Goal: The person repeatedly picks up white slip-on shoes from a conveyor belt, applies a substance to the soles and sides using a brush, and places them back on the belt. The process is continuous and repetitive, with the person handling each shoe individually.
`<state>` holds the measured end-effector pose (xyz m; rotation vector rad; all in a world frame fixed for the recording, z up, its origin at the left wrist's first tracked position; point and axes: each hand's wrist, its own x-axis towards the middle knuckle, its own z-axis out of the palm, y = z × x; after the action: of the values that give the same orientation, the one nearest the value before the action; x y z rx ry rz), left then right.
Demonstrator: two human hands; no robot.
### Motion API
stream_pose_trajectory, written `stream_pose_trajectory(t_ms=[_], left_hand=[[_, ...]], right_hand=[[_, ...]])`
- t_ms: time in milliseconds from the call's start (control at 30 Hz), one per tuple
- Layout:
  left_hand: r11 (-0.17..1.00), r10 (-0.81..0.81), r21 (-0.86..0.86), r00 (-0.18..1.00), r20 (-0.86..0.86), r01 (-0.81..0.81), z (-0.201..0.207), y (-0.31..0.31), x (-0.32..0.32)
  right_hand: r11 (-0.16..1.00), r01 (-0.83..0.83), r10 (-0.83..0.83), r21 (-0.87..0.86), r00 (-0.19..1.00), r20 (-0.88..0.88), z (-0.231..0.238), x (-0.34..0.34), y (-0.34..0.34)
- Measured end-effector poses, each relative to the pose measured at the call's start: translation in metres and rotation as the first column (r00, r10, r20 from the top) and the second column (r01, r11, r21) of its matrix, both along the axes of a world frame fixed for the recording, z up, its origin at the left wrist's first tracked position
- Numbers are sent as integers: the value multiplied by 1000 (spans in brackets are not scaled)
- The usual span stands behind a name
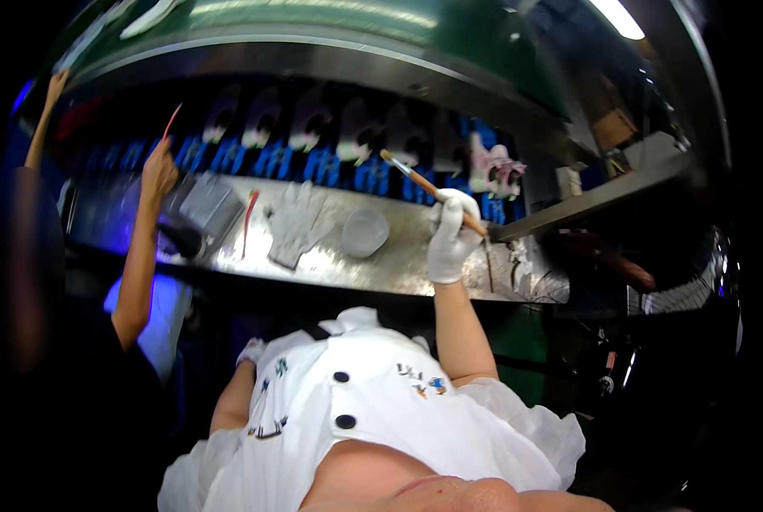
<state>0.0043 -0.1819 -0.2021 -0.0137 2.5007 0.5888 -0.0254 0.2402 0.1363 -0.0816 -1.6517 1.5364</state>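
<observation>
My right hand (451, 237), in a white glove, is closed around the wooden handle of a brush (422, 181). The brush slants up and to the left, its bristle tip near the row of shoe uppers (360, 132) on the line. To the right of that tip stands a pair of pink and white shoes (494, 169). Low by my white apron, my left hand (250, 351) also wears a white glove; its fingers are too small and dark to make out. A round translucent bowl (365, 233) sits on the metal ledge (330, 271) left of my right hand.
A pale glove (294, 226), a thin red stick (250, 224) and a grey box (210, 205) lie along the ledge. Blue supports (323, 166) line the conveyor. On the left, a co-worker's hand (159, 171) grips a thin red tool. A metal bar (591, 194) juts in at right.
</observation>
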Motion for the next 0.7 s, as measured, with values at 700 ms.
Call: stream_pose_trajectory(t_ms=[700], left_hand=[[995, -82, -10, 899, 430, 95, -90, -13, 40]], right_hand=[[826, -184, -258, 532, 716, 648, -92, 1, -8]])
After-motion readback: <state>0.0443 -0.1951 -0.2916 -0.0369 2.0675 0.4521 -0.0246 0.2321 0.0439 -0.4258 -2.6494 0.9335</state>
